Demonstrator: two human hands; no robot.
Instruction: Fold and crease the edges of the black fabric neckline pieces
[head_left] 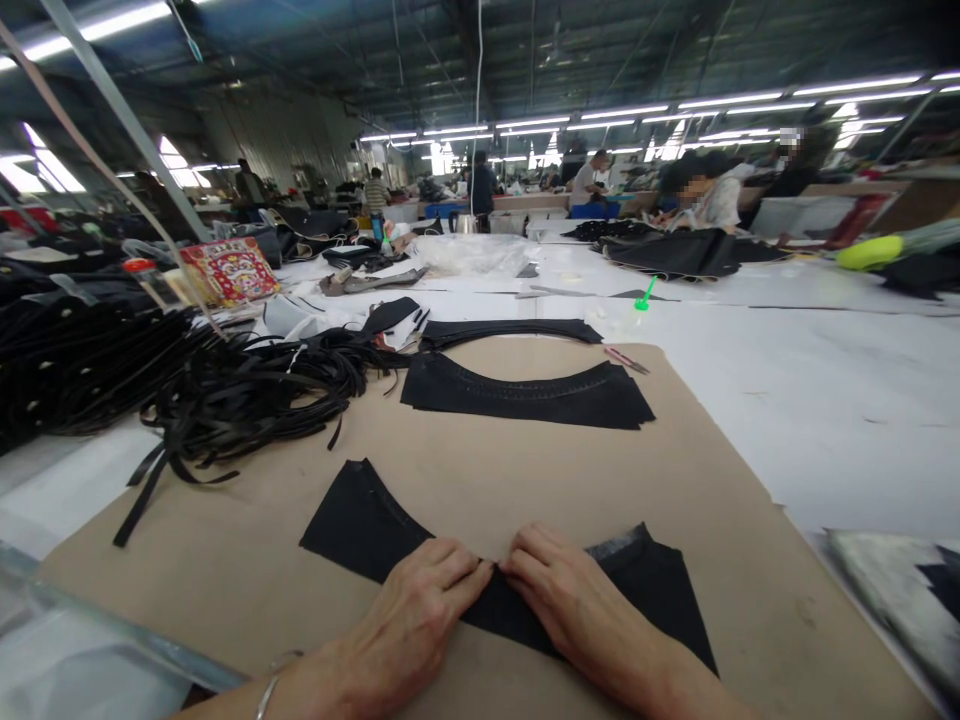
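Note:
A curved piece of black fabric lies across the near part of the brown board, its concave edge facing away from me. My left hand pinches that edge near the middle, fingers pressed together. Close beside it, my right hand grips the same edge with its fingertips bunched. Both hands cover the centre of the piece, so the fold between them is mostly hidden. Farther off is a stack of similar curved black pieces, with a narrow curved black strip behind it.
Tangled black straps spread over the board's left side, beside piled black parts. Small pink-handled snips lie at the far right corner of the brown board. A green-tipped bottle stands beyond. Several people work in the background.

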